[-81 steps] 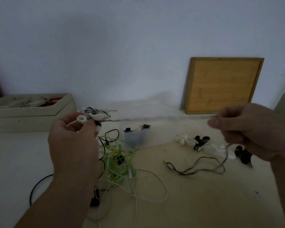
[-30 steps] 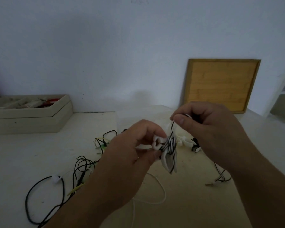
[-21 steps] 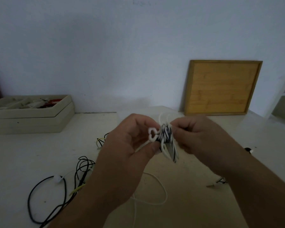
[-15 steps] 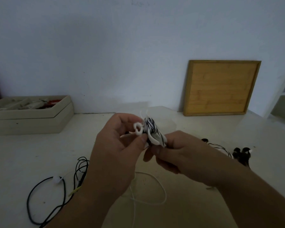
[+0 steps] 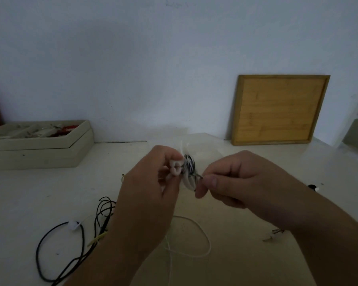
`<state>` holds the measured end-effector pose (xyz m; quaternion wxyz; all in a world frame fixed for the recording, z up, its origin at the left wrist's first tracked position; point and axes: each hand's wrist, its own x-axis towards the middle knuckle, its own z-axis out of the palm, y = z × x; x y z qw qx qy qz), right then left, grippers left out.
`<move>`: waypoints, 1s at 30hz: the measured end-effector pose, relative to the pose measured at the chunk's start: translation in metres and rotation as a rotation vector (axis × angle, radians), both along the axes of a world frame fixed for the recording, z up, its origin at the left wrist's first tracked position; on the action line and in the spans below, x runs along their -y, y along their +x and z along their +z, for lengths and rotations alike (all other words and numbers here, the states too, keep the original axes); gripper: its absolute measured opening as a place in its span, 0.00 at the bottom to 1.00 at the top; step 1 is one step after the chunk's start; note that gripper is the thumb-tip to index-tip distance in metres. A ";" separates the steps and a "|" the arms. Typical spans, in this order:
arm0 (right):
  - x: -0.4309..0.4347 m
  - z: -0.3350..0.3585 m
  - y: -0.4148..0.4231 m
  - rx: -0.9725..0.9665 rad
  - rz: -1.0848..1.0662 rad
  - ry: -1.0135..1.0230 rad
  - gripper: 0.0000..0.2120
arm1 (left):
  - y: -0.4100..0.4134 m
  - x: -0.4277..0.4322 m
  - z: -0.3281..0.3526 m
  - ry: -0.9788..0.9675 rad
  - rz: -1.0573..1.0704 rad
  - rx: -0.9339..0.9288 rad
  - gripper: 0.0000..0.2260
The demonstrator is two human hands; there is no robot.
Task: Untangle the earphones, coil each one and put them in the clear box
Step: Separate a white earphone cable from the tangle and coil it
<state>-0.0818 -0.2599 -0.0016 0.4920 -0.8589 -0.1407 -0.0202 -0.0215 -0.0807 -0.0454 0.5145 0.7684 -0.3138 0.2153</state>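
Below and left of the square bamboo board [image 5: 277, 109] leaning on the wall, the left hand [image 5: 147, 195] pinches a white earphone bundle wound with black-and-white striped cord [image 5: 189, 170]. The right hand [image 5: 236, 182] nips that cord's loose end between thumb and forefinger, just beside the bundle. Farther left, a loose black cable [image 5: 60, 254] lies on the pale table [image 5: 29, 199].

Wooden board [image 5: 277, 110] leans against wall [image 5: 132, 69]; beige tray [image 5: 39, 149] sits left.
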 end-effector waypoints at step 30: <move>-0.002 -0.009 0.007 -0.185 0.004 -0.129 0.12 | -0.001 0.004 0.004 -0.343 -0.208 -0.284 0.11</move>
